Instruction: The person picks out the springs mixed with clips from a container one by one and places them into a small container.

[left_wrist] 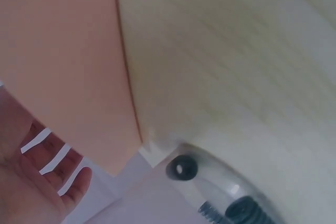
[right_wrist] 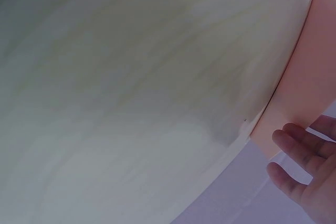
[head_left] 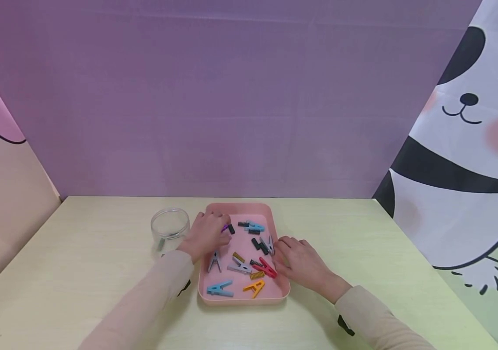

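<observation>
Pink tray [head_left: 243, 302] sits on the pale table [head_left: 113, 253]; at its near end, a light blue clip [head_left: 219, 288] on the left, a yellow clip [head_left: 259, 285] to its right. Next up: red clip [head_left: 268, 268] by the right wall, grey clip [head_left: 242, 266] mid-tray, gold spring [head_left: 257, 275] just beside the red one. Right hand [head_left: 302, 262] is at the tray's right rim, fingers loosely bent and slightly apart, nothing held. Left hand [head_left: 208, 234] reaches over the left wall, fingers bent, at the purple clip [head_left: 225, 227]; can't tell if it's pinched. Black spring [head_left: 231, 229] just beside that clip. Clear round container [head_left: 170, 237] stands left of the tray, dark springs inside. Far end of tray: another light blue clip [head_left: 255, 226] between two black springs. Purple backdrop [head_left: 222, 107] behind.
</observation>
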`<state>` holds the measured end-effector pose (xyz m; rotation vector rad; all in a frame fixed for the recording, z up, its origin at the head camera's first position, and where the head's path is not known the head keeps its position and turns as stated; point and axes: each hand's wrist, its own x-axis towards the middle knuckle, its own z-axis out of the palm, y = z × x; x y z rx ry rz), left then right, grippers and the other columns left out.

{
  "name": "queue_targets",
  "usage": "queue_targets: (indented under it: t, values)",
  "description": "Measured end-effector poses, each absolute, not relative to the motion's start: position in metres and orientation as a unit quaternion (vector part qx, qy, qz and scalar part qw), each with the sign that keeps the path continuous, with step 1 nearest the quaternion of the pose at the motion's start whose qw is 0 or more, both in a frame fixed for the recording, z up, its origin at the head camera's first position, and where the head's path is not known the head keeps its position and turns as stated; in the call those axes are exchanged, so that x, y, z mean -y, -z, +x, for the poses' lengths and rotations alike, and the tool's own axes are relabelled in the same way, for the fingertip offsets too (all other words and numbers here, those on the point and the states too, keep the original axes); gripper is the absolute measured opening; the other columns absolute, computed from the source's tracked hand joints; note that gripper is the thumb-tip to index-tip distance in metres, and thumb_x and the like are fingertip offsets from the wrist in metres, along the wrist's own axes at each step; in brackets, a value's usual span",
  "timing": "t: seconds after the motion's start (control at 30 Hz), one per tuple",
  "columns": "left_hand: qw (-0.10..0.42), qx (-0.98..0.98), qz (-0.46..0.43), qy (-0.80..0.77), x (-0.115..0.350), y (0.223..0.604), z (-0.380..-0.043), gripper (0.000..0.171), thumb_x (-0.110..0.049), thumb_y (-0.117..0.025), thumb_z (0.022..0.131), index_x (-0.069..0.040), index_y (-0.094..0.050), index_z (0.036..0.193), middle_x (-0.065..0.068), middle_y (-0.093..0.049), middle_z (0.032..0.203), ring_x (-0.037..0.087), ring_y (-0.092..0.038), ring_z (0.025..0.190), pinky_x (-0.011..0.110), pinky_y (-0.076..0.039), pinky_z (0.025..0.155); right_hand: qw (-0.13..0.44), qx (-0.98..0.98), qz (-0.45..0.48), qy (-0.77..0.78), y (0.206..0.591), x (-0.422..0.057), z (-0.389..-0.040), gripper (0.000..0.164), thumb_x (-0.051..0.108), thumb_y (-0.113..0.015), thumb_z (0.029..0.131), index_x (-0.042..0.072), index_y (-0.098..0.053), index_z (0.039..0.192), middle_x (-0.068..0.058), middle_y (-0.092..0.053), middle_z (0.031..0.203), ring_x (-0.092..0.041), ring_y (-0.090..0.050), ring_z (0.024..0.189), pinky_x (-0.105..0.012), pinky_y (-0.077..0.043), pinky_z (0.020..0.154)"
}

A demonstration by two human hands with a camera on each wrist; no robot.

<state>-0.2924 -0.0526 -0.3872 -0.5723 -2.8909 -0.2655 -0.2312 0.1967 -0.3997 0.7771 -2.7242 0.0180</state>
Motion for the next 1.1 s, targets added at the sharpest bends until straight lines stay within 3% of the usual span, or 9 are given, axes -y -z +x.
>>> queue_targets:
  t: [0.27, 0.47, 1.1]
  values:
    - [0.124, 0.969, -0.193, 0.089, 0.053, 0.397, -0.301, 0.029, -0.029, -0.064, 0.082, -0.016, -0.06, 0.108, 0.0, -0.061, 0.11, 0.022, -0.044, 0.111, 0.043, -0.039, 0.091, 0.153, 0.95, 0.273, -0.01, 0.4, -0.196, -0.232, 0.039, 0.033, -0.064, 0.081, 0.009, -0.06, 0.111, -0.005, -0.061, 0.109, -0.019, -0.057, 0.098, -0.039, -0.049, 0.083]
    - [0.13, 0.969, -0.188, 0.09, 0.052, 0.401, -0.306, 0.036, -0.034, -0.068, 0.08, -0.015, -0.06, 0.11, 0.001, -0.061, 0.113, 0.024, -0.043, 0.116, 0.041, -0.04, 0.092, 0.15, 0.951, 0.27, -0.008, 0.4, -0.195, -0.232, 0.039, 0.034, -0.064, 0.081, 0.009, -0.059, 0.111, -0.004, -0.06, 0.109, -0.018, -0.056, 0.098, -0.039, -0.049, 0.083]
    - [0.103, 0.976, -0.174, 0.075, 0.049, 0.408, -0.316, 0.041, -0.041, -0.066, 0.08, -0.014, -0.06, 0.111, 0.002, -0.06, 0.116, 0.024, -0.042, 0.116, 0.04, -0.035, 0.097, 0.149, 0.95, 0.274, -0.013, 0.399, -0.196, -0.231, 0.039, 0.033, -0.065, 0.081, 0.008, -0.059, 0.11, -0.005, -0.06, 0.109, -0.019, -0.056, 0.098, -0.038, -0.049, 0.082]
